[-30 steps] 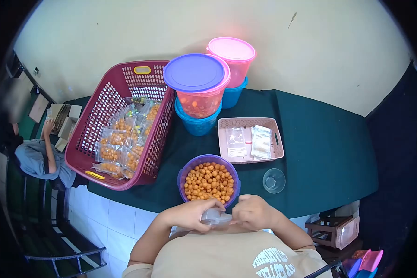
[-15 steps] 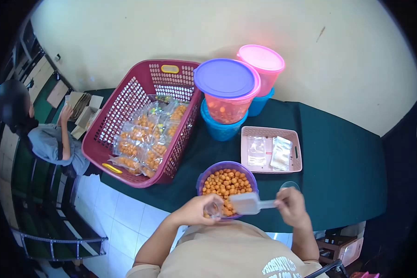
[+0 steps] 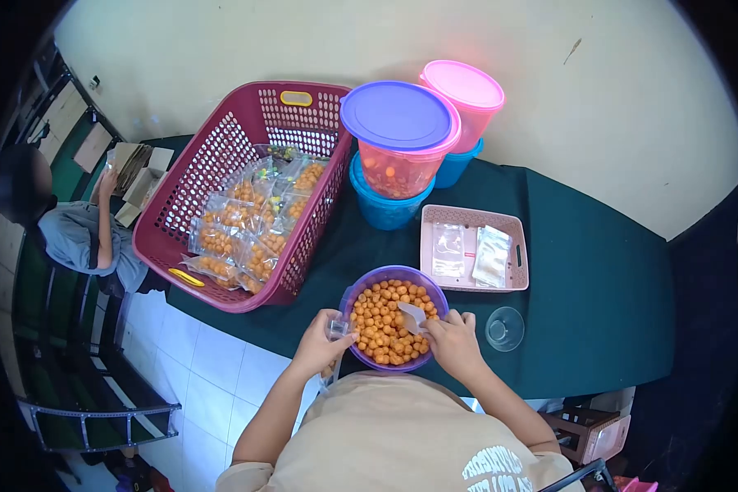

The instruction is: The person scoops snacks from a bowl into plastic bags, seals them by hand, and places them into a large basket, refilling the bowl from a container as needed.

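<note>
A purple bowl [image 3: 350, 293] full of round orange snack balls [image 3: 389, 328] stands at the table's near edge. My right hand [image 3: 457, 344] is closed round the handle of a translucent scoop [image 3: 412, 316], whose blade dips among the balls. At the bowl's left rim, my left hand [image 3: 323, 343] grips a clear plastic bag [image 3: 331, 373]. The bag's mouth shows above my fingers and its lower part hangs below, with some orange in it. To the right of my right hand stands a clear round cup [image 3: 504, 330].
A maroon basket [image 3: 299, 271] holds filled snack bags [image 3: 238, 215]. Behind the bowl are stacked blue and pink tubs [image 3: 398, 168] and a pink tray [image 3: 518, 279] with flat clear bags [image 3: 492, 256]. A person [image 3: 90, 234] works at far left beside boxes.
My right hand has moved left and lowered the scoop into the balls. The bag in my left hand has shifted left, from over the bowl to its rim. The cup is uncovered.
</note>
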`<state>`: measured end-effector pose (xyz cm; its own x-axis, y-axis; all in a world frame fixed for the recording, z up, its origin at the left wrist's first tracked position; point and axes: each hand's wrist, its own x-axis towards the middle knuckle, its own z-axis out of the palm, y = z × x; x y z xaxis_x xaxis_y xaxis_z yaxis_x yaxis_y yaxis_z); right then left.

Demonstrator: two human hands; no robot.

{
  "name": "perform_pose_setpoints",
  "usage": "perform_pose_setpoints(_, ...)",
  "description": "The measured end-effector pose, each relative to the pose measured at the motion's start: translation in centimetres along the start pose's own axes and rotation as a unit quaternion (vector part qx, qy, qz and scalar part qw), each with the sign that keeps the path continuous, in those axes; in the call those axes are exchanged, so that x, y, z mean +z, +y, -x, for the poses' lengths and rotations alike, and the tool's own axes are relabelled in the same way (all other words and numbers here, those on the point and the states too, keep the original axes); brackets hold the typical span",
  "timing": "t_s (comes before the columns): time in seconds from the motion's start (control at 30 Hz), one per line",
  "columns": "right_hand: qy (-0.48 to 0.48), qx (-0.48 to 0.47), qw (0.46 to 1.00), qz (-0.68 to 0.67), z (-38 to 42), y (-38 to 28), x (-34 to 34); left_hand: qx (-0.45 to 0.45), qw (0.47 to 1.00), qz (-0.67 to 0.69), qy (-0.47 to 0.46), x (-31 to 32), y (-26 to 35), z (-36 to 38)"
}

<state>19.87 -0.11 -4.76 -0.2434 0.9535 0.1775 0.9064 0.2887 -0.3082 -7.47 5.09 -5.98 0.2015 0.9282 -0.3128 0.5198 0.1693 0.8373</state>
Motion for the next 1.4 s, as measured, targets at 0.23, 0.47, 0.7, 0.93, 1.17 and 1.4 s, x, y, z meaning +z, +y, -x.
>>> perform_pose_setpoints(0.23,-0.058,0.083,0.995,-0.015,-0.6,-0.3,1.6,0.106,0.988,0.111,-0.031,1.4,0.3,-0.4)
perform_pose_setpoints(0.47,-0.007,0.113,0.985,-0.128,0.6,-0.8,1.9,0.155,0.981,0.037,-0.106,0.8,2.6,-0.2)
perform_pose_setpoints(0.7,-0.038,0.269,0.831,-0.484,0.8,-0.1,1.8,0.143,0.981,0.058,-0.115,0.7,2.5,0.4)
perform_pose_setpoints(0.93,-0.043,0.243,0.772,-0.586,2.4,2.3,-1.4,0.023,0.993,0.018,-0.114,-0.8,1.2,0.4)
perform_pose_setpoints(1.17,0.020,0.259,0.762,-0.593,3.7,3.0,-2.1,0.118,0.987,-0.106,-0.011,0.2,0.5,0.8)
perform_pose_setpoints(1.4,0.075,0.271,0.788,-0.548,4.2,3.6,-3.4,0.182,0.975,-0.121,0.049,0.6,3.8,1.8)
